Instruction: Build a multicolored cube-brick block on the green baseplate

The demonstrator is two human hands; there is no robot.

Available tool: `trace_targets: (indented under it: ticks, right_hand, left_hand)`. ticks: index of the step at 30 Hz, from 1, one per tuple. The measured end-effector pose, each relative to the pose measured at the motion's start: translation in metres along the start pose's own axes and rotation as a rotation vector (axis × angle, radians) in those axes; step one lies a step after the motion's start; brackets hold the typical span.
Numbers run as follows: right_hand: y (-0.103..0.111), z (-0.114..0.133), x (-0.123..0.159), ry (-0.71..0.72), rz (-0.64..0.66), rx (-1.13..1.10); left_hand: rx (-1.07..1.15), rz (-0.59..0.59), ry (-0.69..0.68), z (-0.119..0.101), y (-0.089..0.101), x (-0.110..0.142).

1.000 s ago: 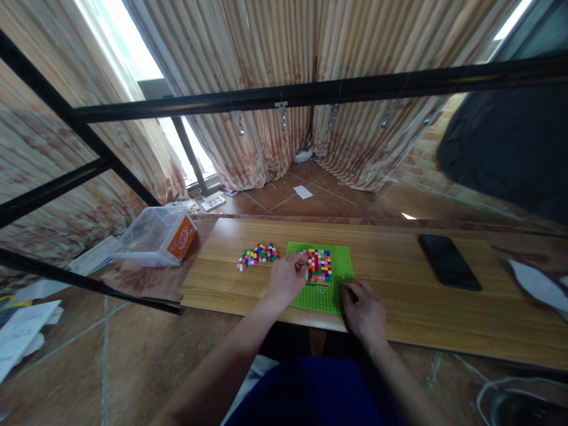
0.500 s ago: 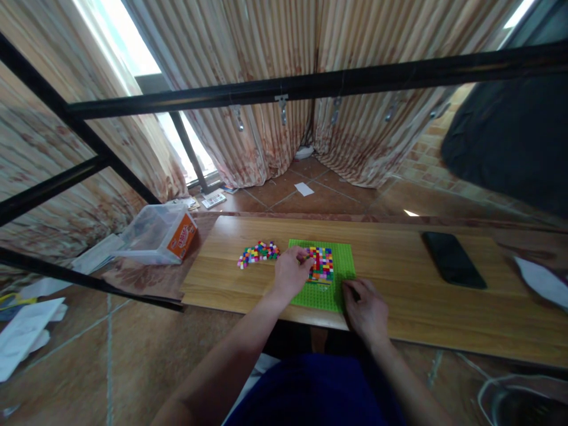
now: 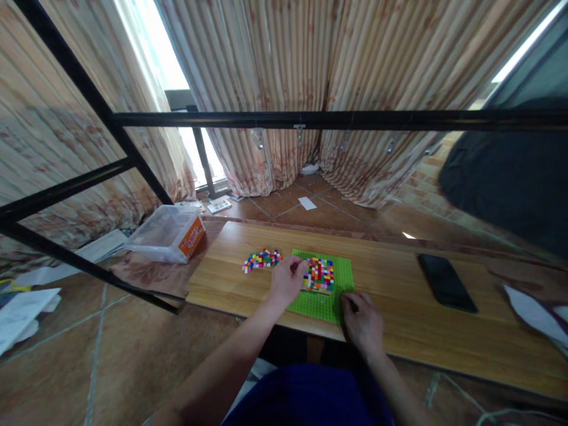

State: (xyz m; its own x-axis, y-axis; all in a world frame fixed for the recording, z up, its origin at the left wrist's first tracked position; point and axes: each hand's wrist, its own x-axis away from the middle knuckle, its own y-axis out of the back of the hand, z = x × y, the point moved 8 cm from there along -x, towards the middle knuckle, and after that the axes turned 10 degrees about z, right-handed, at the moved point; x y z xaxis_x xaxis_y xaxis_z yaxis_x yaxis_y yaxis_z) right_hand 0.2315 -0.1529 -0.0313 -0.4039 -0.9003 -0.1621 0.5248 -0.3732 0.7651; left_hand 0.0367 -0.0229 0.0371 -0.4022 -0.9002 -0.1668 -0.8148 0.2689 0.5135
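Note:
A green studded baseplate [image 3: 344,278] lies on the wooden board, carrying a block of small multicoloured building bricks [image 3: 320,274] packed close together. At the left side of that block is my left hand [image 3: 286,281], its thumb and fingers pinched. Whatever the pinch holds is too small or hidden to make out. My right hand [image 3: 362,319] is curled at the plate's lower right edge, its fingers closed against the rim. Loose bricks of many colours [image 3: 261,260] lie in a pile left of the plate, just beyond my left hand.
A wooden board [image 3: 390,296] serves as the work surface. On its right lies a black phone [image 3: 446,283], with white paper [image 3: 535,310] farther right. A clear plastic box [image 3: 162,234] with an orange label stands to the left. A black metal bar [image 3: 248,120] crosses beyond the board.
The view has tilted and shifted slightly, so the scene sits lower. My left hand has drawn back a little to the left from the bricks. My right hand stays at the plate's edge.

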Motion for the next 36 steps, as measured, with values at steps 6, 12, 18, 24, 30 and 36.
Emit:
trace_targets:
  ticks: [6, 12, 18, 24, 30, 36]
  right_hand:
    - [0.013, 0.022, -0.005, -0.067, -0.086, -0.056]
    - [-0.005, 0.082, -0.021, -0.021, 0.015, 0.027]
    - [-0.021, 0.099, -0.039, -0.123, 0.112, 0.151]
    - [-0.012, 0.087, -0.052, -0.118, 0.186, 0.233]
    - [-0.009, 0.069, -0.077, -0.024, 0.403, 0.309]
    - [-0.010, 0.066, -0.093, 0.211, 0.524, 0.332]
  left_hand:
    - [-0.106, -0.125, 0.113, 0.054, 0.074, 0.017]
    - [-0.381, -0.198, 0.319, 0.117, 0.131, 0.027]
    - [-0.616, -0.183, 0.235, 0.133, 0.139, 0.004]
    - [-0.667, -0.126, 0.133, 0.143, 0.135, -0.025]
    - [-0.703, -0.077, 0.009, 0.142, 0.122, -0.040]
    - [-0.661, -0.083, -0.009, 0.143, 0.122, -0.040]
